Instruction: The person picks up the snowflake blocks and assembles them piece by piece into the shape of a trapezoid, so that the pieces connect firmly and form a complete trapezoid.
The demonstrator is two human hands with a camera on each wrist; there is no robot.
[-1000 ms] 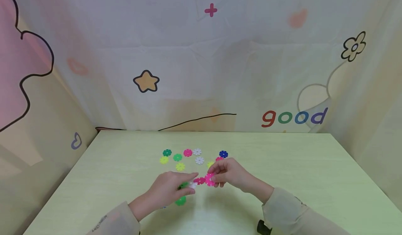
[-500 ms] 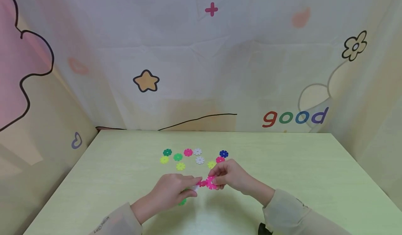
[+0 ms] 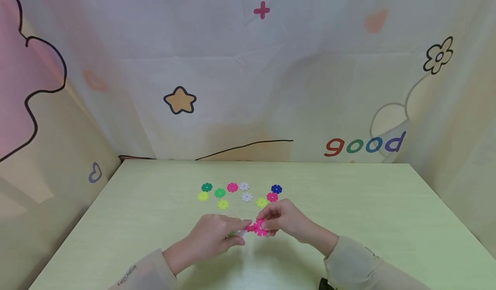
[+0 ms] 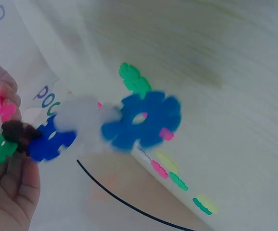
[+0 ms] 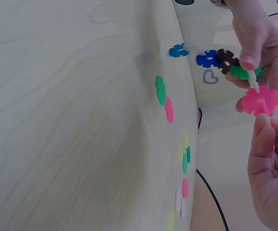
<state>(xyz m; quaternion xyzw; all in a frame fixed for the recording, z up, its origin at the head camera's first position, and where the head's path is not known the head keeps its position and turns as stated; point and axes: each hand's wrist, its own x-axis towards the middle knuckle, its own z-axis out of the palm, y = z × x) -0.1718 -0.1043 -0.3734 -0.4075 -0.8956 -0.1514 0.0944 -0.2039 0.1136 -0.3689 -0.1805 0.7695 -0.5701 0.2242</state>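
Observation:
My left hand (image 3: 211, 236) pinches a chain of linked plastic snowflake discs between thumb and fingers. In the right wrist view the chain runs through a light blue disc (image 5: 178, 50), a dark blue one (image 5: 207, 58), a brown one (image 5: 227, 60), a green one (image 5: 240, 72) and a white one (image 5: 253, 81), with a pink disc (image 5: 260, 98) at its end. A whitish disc (image 4: 83, 113) between the two blues is blurred in the left wrist view. My right hand (image 3: 287, 222) pinches another pink disc (image 3: 261, 228), seen edge-on from the right wrist, its edge right at the chain's pink disc.
Loose snowflake discs lie on the pale table (image 3: 368, 204) beyond the hands: pink (image 3: 232, 187), white (image 3: 246, 197), yellow (image 3: 222, 204), green (image 3: 219, 193) and dark blue (image 3: 277, 189) among them. A printed curtain (image 3: 232, 79) stands behind the table. A small black object (image 3: 325, 284) shows near my right sleeve.
My left hand has shifted slightly right, toward the right hand. The two pink discs between the hands now overlap more, and the green disc below the left hand has passed out of sight behind it.

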